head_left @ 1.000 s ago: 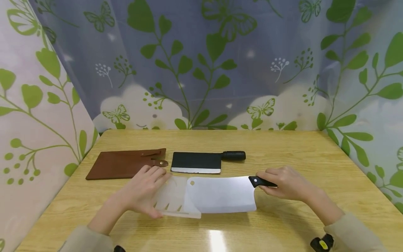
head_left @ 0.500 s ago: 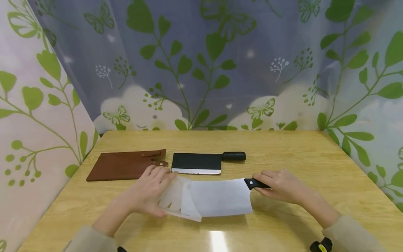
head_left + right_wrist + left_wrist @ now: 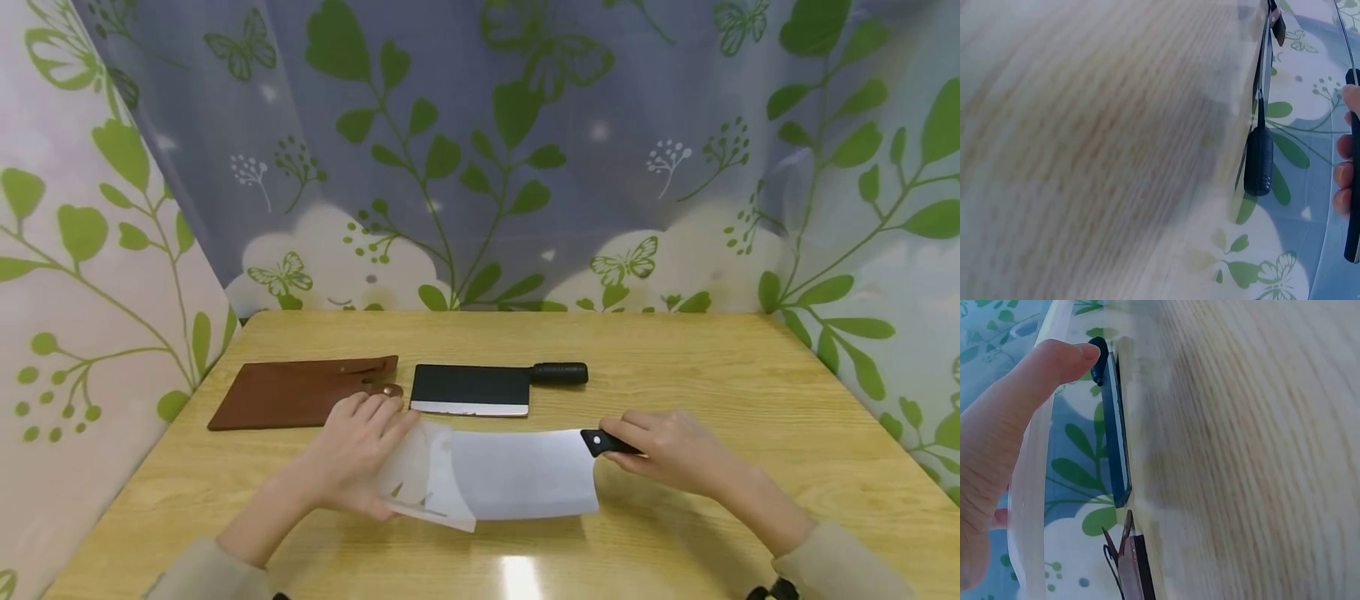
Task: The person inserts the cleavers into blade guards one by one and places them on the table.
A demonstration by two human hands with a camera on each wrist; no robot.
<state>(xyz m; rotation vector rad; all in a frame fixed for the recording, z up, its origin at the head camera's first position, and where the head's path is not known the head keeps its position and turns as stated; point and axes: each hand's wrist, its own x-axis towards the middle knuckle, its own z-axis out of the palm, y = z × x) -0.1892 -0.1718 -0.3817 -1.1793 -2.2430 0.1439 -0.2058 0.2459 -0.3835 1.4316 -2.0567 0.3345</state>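
Observation:
A broad silver cleaver [image 3: 525,475] is held over the table, its black handle [image 3: 1354,187] gripped by my right hand [image 3: 667,450]. The front end of its blade sits inside a translucent white blade cover [image 3: 442,475]. My left hand [image 3: 356,462] holds this cover from its left end, thumb at the lower edge and fingers over the top; in the left wrist view the cover [image 3: 1027,506] is seen edge-on beside the thumb. Just behind lies a second cleaver [image 3: 470,389] with a black blade, a bright cutting edge and a black handle pointing right.
A brown leather sheath [image 3: 281,394] with a snap strap lies at the left, beside the black cleaver. Everything rests on a light wood table [image 3: 712,367]. A leaf-patterned curtain [image 3: 480,167] hangs at the back and sides.
The silver cleaver has slid left, deeper into the cover, so the hole near its blade tip is now covered. My right hand has moved slightly left; my left hand has shifted little.

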